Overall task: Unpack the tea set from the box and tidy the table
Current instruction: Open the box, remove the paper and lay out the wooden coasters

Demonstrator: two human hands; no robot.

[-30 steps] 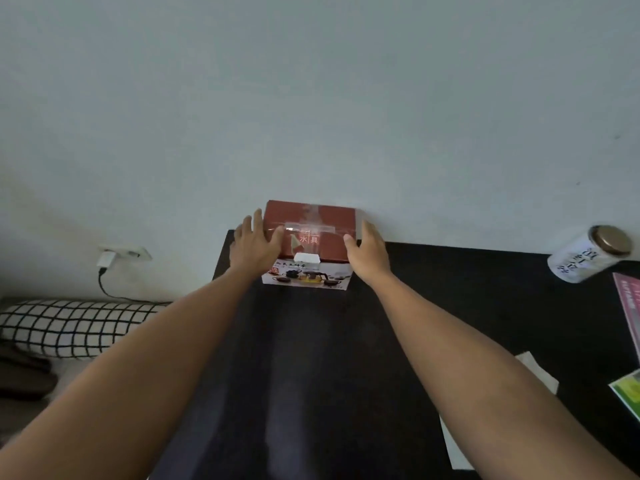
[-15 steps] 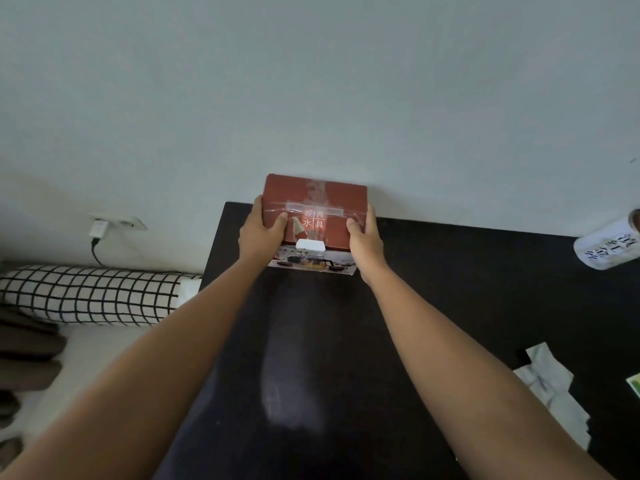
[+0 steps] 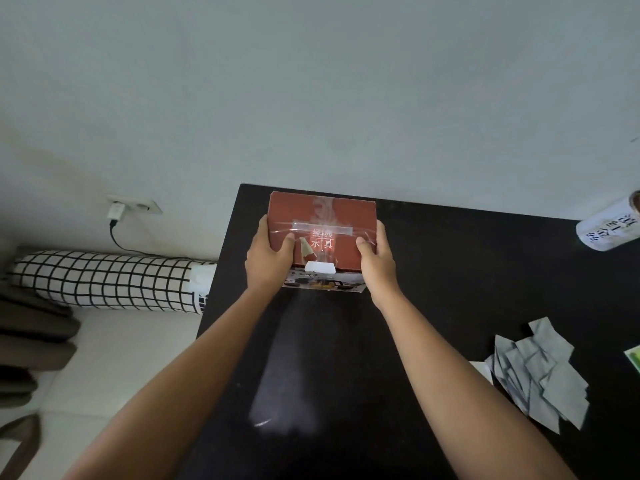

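A red cardboard box (image 3: 325, 220) with white characters and clear tape across its lid is held over the far left part of the black table (image 3: 433, 271). The lid is closed, with a white tab at its front edge, and a picture of a tea set shows on the front side. My left hand (image 3: 268, 258) grips the box's left side with the thumb on top. On the other side, my right hand (image 3: 377, 259) holds it the same way. The contents are hidden.
A white jar with black writing (image 3: 607, 228) lies at the table's far right. A pile of grey paper pieces (image 3: 540, 372) and a green leaflet edge (image 3: 633, 356) lie at the right. Left of the table are a checked bolster (image 3: 104, 280) and a wall socket with a charger (image 3: 117, 209).
Both hands closed on the box at the wall, lifted it and drew it toward me. The view tilted down, bringing the paper pile into sight.
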